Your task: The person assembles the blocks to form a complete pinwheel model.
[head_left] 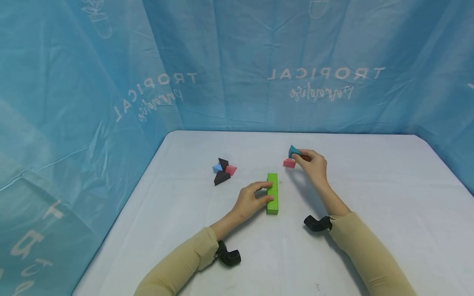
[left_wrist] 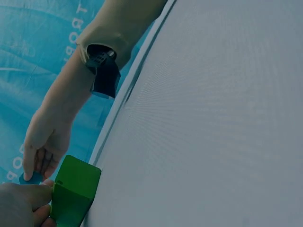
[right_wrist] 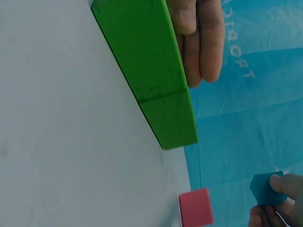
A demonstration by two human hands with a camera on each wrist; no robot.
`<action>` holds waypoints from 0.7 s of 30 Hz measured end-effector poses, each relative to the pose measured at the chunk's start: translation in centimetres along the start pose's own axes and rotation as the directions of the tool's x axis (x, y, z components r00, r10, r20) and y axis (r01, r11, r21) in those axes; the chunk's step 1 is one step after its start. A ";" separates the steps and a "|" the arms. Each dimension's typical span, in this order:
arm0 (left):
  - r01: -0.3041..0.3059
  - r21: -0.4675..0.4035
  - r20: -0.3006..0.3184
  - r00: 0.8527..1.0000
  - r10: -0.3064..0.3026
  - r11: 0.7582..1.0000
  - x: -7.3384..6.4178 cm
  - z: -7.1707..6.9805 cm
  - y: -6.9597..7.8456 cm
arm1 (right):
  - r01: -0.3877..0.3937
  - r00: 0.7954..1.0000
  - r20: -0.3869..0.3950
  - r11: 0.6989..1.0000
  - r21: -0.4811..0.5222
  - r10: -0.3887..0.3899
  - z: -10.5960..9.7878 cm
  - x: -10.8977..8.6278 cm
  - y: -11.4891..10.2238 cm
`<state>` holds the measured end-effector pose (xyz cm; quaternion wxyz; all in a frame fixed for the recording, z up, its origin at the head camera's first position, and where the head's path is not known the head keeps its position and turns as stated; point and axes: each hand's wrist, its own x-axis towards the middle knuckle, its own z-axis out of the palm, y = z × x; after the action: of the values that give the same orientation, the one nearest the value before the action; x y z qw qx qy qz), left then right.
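Note:
A long green bar (head_left: pixel 272 194), with a seam across it in the right wrist view, lies lengthwise on the white table. My left hand (head_left: pixel 249 202) touches the bar's left side with extended thumb and fingers; its fingers (right_wrist: pixel 210 42) show beside the bar in the right wrist view. Farther back, my right hand (head_left: pixel 314 166) pinches a teal triangular block (head_left: pixel 293 151) between thumb and fingers, above the table. Just below that block in the head view sits a pink block (head_left: pixel 289 163), which shows apart from the teal block (right_wrist: pixel 266 189) in the right wrist view.
Left of the bar lies a cluster of small blocks: a black triangle (head_left: pixel 222 178), another black piece (head_left: pixel 223 162), a blue piece (head_left: pixel 217 168) and a pink piece (head_left: pixel 231 169). Blue printed curtains (head_left: pixel 237 102) hang along the table's back and sides.

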<state>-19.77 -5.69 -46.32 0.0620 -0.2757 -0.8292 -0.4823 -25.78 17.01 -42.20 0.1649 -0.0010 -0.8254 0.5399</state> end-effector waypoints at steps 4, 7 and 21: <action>-0.013 0.003 -0.008 1.000 0.013 1.000 0.0 -0.1 0.0 | 0.017 0.999 0.027 0.999 0.031 -0.017 1.3 0.0 -0.4; -0.011 0.008 -0.007 1.000 0.011 1.000 0.0 0.0 0.0 | 0.031 0.998 0.046 0.998 0.051 -0.034 2.3 -0.1 -0.6; -0.025 0.014 -0.012 1.000 0.025 1.000 0.0 -0.1 0.0 | 0.017 0.988 0.150 0.997 0.075 -0.028 5.7 -0.5 0.3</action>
<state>-19.78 -5.76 -46.31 0.0751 -0.2825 -0.8286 -0.4775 -26.88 12.00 -44.70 0.1079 0.0552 -0.8151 0.5665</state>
